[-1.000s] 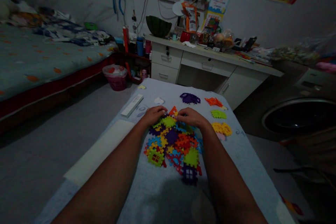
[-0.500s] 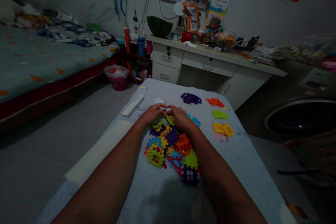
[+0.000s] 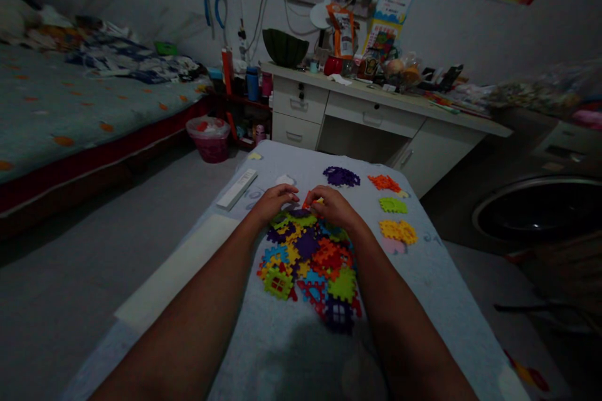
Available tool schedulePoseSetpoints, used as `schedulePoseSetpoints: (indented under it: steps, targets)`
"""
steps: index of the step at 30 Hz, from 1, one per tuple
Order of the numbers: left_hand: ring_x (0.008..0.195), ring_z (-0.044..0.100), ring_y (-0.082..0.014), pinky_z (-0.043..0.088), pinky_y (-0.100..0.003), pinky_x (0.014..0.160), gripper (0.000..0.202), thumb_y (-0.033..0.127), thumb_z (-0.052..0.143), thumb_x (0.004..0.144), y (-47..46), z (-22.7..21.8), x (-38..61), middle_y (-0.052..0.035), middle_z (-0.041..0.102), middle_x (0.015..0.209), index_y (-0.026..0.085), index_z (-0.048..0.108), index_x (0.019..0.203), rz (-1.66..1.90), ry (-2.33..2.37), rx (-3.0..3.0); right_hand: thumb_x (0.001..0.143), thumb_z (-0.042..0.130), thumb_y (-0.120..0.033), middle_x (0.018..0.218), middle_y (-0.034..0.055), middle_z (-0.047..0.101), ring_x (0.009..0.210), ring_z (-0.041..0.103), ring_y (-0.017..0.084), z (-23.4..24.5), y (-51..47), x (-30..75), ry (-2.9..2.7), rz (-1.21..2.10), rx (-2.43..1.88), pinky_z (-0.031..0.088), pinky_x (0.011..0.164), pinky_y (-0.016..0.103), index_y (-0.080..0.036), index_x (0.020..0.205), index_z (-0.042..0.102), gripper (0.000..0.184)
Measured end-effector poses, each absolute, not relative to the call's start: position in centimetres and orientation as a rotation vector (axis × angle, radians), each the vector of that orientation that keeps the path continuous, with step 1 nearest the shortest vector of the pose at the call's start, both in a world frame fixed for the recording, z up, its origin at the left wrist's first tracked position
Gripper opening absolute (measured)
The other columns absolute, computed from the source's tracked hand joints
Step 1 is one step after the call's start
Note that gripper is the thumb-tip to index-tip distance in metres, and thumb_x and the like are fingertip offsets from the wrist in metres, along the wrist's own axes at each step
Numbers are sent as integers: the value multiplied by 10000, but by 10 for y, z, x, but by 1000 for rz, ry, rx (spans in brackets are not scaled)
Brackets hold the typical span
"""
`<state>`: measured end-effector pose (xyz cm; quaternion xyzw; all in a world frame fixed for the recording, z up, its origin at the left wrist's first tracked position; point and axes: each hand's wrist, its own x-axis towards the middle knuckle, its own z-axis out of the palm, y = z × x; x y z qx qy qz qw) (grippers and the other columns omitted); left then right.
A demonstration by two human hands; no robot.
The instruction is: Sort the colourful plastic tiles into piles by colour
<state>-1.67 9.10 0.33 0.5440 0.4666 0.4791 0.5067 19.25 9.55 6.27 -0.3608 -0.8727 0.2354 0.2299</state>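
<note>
A mixed heap of plastic interlocking building pieces (image 3: 306,244) in purple, green, yellow, red, orange and blue lies on the cloth-covered table (image 3: 282,351). At the heap's far edge, my right hand (image 3: 332,205) pinches an orange building piece (image 3: 307,200), partly hidden by the fingers. My left hand (image 3: 276,202) is just left of it, fingers stretched and thumb apart, holding nothing that I can see. Beyond and to the right lie single-colour groups: purple pieces (image 3: 341,176), orange pieces (image 3: 384,183), green pieces (image 3: 393,205) and yellow pieces (image 3: 398,232).
A long white box (image 3: 237,189) and a pale sheet (image 3: 179,269) lie along the table's left side. Behind stands a cluttered white desk (image 3: 376,116). A bed (image 3: 94,106) is at the left, a pink bucket (image 3: 208,138) by it, and a washing machine (image 3: 540,182) at the right.
My hands, fingertips close together before, have moved apart slightly. An orange piece now shows in my right hand, and a purple piece shows at the heap's far edge between the hands.
</note>
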Motion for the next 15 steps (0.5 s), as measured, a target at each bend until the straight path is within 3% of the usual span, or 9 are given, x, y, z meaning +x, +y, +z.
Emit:
schedulePoseSetpoints:
  steps: [4,9,15]
  targets:
    - [930,678,-232,469,-406,920,269,321,636,718,93,0,-16,-63,738,904,191,653,953,1143,1130,1302,797,555,-40,976,55,695,954,597,177,60,96,189,-2397,562,-1046,386,908,320,-168,930,703,237]
    - [973,674,-237,459,-416,959,274,332,659,694,96,-4,-16,-56,733,924,187,653,926,1172,1108,1307,839,670,-190,986,73,705,974,602,196,56,91,182,-2569,480,-1079,354,951,357,-164,982,726,156]
    - [980,671,-234,461,-413,957,223,291,635,712,94,-1,-16,-57,736,927,192,656,911,1140,1140,1332,818,632,-92,904,58,721,865,622,167,59,90,181,-2616,539,-1043,417,820,280,-167,883,752,156]
